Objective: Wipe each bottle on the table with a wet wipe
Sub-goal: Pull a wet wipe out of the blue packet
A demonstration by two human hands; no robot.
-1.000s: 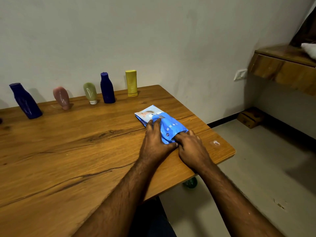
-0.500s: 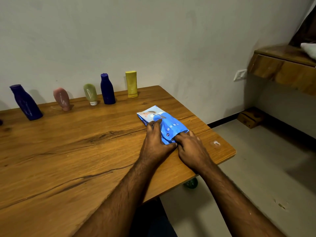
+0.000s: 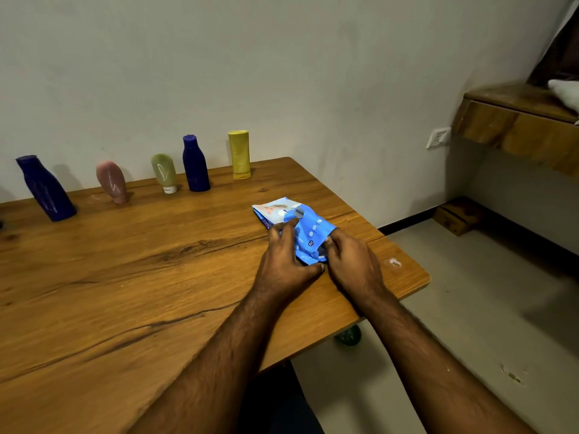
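Since the earlier frames little has moved: the left hand (image 3: 286,256) has lifted its fingers slightly off the pack while the right hand (image 3: 352,261) has stayed at the pack's near end, and the view has dipped a little, so the bottles sit marginally lower in frame. The wooden surface (image 3: 125,277) carries everything. Along its far edge, close to the wall (image 3: 282,73), stand five bottles in a row, well apart from the hands and not yet wiped: a large dark blue bottle (image 3: 45,189) at the left, a pink bottle (image 3: 112,182), a green bottle (image 3: 164,173) resting on its white cap, a second dark blue bottle (image 3: 195,164) and a yellow bottle (image 3: 239,155). Spaced out like this, each can probably be taken up singly. Nearer the right corner lies the blue wet wipe pack (image 3: 300,230), flat on the wood, its far end printed with a picture. The left hand arches over the pack's left side with fingers curled down onto it, apparently steadying it; the right hand's fingers curl against the near right end (seemingly working at the opening, though the flap itself is hidden beneath them). The two hands sit close together, thumbs nearly meeting. No wipe is visible yet, so the step in hand is judged to be drawing out the first one. A wall socket (image 3: 438,137) lies beyond.
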